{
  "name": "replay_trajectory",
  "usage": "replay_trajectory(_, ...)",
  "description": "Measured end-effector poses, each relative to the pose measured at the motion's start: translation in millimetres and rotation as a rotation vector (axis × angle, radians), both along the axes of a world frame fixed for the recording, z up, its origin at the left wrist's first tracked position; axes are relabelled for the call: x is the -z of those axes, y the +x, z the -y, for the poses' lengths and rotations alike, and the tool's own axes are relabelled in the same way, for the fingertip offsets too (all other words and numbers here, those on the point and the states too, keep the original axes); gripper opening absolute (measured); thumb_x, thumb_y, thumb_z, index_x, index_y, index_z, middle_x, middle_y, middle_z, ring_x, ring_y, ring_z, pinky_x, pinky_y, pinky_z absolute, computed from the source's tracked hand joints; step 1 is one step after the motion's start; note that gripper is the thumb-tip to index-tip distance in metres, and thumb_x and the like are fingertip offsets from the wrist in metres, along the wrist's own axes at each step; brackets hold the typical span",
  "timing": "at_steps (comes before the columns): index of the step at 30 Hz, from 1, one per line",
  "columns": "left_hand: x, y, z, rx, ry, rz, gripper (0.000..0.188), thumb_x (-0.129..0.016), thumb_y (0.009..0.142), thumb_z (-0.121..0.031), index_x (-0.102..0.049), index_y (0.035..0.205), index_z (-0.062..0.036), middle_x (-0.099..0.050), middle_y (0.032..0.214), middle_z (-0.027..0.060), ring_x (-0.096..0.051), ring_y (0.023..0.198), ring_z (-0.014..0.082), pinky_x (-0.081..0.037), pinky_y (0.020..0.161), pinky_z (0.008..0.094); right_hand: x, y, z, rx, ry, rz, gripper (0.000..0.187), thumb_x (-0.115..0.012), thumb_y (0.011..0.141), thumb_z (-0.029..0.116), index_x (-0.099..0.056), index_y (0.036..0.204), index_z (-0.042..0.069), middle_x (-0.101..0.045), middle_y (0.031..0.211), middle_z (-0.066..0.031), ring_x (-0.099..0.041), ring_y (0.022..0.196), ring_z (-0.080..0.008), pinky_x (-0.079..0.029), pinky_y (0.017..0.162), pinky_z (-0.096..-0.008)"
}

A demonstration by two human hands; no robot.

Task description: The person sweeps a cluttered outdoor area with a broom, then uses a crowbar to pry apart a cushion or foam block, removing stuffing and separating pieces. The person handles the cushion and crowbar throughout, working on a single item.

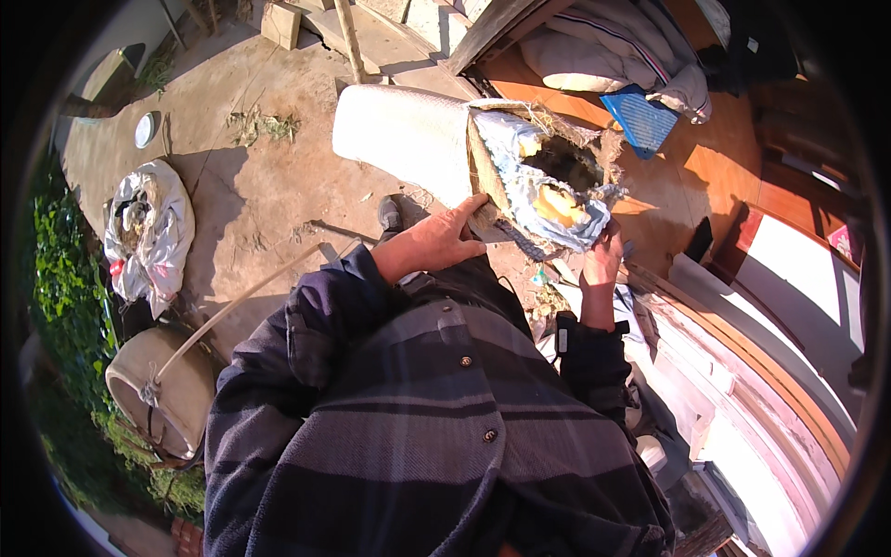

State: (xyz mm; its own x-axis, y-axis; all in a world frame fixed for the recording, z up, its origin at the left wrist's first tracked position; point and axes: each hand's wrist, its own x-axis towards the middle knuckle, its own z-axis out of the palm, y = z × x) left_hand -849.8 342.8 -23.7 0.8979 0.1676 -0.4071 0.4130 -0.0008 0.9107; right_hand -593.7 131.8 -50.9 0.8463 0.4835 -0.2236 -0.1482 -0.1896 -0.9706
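A long, pale padded piece [399, 130], like a mattress or cushion, lies stretched out in front of me. Its near right end is torn open, with frayed brown cloth, crumpled light-blue lining [506, 148], yellow foam [560, 206] and a dark hollow showing. My left hand [434, 243] grips the lower edge beside the tear; its thumb is apart and some fingers are hidden beneath. On the other side, my right hand [601, 265] is closed on the ragged blue edge, its fingertips partly out of sight.
A stuffed white sack [148, 232] sits on the ground at the left, near a pale bucket [167, 390] with a stick across it. Green plants line the left rim. At upper right are bedding [603, 46] and a blue packet [640, 121] on an orange-brown board; furniture panels fill the right.
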Motion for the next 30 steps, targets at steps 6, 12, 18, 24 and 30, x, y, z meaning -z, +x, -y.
replay_trajectory(6,2,3,5,0.037,-0.033,0.025,0.086,-0.068,0.088,-0.026,-0.019,0.157,-0.0084,-0.068,0.095,0.0174,-0.066,0.091,0.0303,-0.05,0.085,0.0386,-14,4,7,-0.074,-0.087,-0.021,0.043,-0.058,0.101,0.026,-0.049,0.134,0.0,-0.06,0.125,-0.0126,-0.06,0.112,-0.0231,-0.049,0.102,-0.039)
replay_trajectory(12,2,10,2,0.099,-0.065,0.008,0.086,-0.068,0.088,-0.025,-0.019,0.157,-0.0121,-0.068,0.096,0.0178,-0.067,0.091,0.0318,-0.05,0.086,0.0394,-19,14,20,-0.296,-0.238,0.326,0.038,-0.052,0.102,0.023,-0.05,0.132,0.0,-0.062,0.122,-0.0106,-0.06,0.112,-0.0209,-0.046,0.099,-0.0327)
replay_trajectory(18,3,21,-1,0.196,-0.086,0.001,0.088,-0.067,0.088,-0.024,-0.016,0.158,-0.0127,-0.068,0.099,0.0193,-0.067,0.093,0.0325,-0.05,0.087,0.0396,-23,23,26,-0.327,-0.473,0.483,0.034,-0.055,0.097,0.015,-0.055,0.126,-0.003,-0.065,0.117,-0.0151,-0.062,0.107,-0.0227,-0.046,0.094,-0.0336)
replay_trajectory(24,9,30,-1,0.245,-0.126,0.046,0.086,-0.067,0.088,-0.023,-0.018,0.157,-0.01,-0.068,0.101,0.0195,-0.066,0.095,0.0325,-0.05,0.087,0.0396,-23,28,38,-0.092,-0.269,0.065,0.036,-0.054,0.094,0.011,-0.055,0.127,-0.003,-0.064,0.118,-0.0144,-0.061,0.106,-0.0208,-0.046,0.095,-0.032)
replay_trajectory(30,18,37,-9,0.3,-0.109,0.087,0.079,-0.067,0.088,-0.022,-0.027,0.154,-0.0051,-0.068,0.099,0.0151,-0.065,0.091,0.0298,-0.05,0.084,0.0382,-17,27,52,-0.223,-0.382,0.216,0.051,-0.054,0.095,0.011,-0.043,0.143,-0.003,-0.058,0.13,-0.0132,-0.06,0.112,-0.0209,-0.048,0.097,-0.0314)
